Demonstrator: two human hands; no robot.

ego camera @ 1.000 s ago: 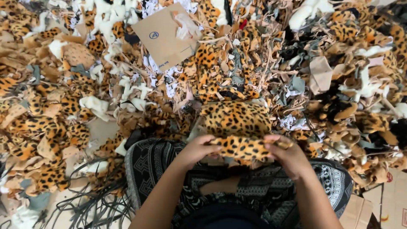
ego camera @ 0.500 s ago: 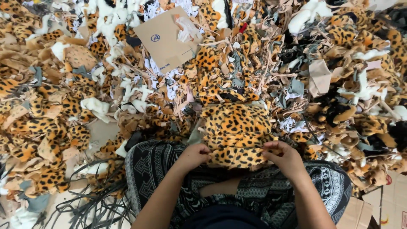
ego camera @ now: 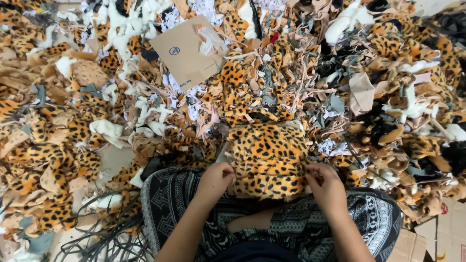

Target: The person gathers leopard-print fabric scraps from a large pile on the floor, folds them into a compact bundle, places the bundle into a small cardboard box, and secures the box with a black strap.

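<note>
A folded piece of leopard-print plush fabric (ego camera: 268, 160) lies spread in front of me, over my lap in black-and-white patterned trousers (ego camera: 174, 199). My left hand (ego camera: 216, 178) pinches the fabric's lower left edge. On the other side, my right hand (ego camera: 326, 187) grips its lower right edge. Both hands have their fingers closed on the cloth.
Heaps of leopard-print, beige, white and grey fabric scraps (ego camera: 77, 131) cover the floor all around. A brown cardboard piece (ego camera: 187, 53) lies at the top centre. Black strips (ego camera: 104, 237) trail at the lower left, and cardboard (ego camera: 446, 228) sits at the lower right.
The leopard fabric was a narrow folded strip between my hands; it has been opened upward and now lies wider and flatter. Both hands stayed at its lower edge.
</note>
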